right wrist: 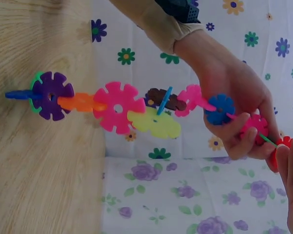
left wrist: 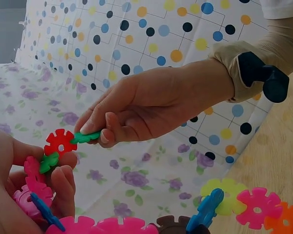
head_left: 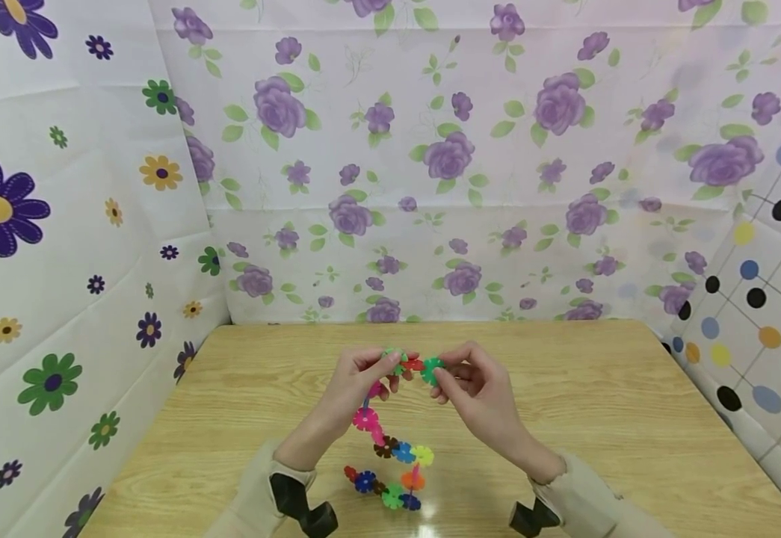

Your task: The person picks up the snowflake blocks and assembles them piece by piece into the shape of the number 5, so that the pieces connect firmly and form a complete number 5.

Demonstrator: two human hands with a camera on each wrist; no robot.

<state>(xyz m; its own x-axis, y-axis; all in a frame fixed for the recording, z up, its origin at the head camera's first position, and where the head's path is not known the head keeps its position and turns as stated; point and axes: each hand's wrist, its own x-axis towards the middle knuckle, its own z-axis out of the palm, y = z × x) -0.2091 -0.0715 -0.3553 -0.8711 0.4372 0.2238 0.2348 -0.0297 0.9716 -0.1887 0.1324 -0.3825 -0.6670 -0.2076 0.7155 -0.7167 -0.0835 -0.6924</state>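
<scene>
Above the table, my right hand pinches a green notched flower-shaped disc between thumb and fingers. In the left wrist view that disc meets a red disc edge to edge. My left hand grips the end of a chain of linked plastic discs, its thumb on another green disc beside the red one. From the left hand the chain hangs down through pink discs, a brown disc, a blue disc and a yellow disc. Fingers partly hide the held discs.
The chain's lower end, with an orange disc and a light green disc, is low in front, near the wooden table. A floral cloth hangs behind the table. Patterned cloths also hang at both sides.
</scene>
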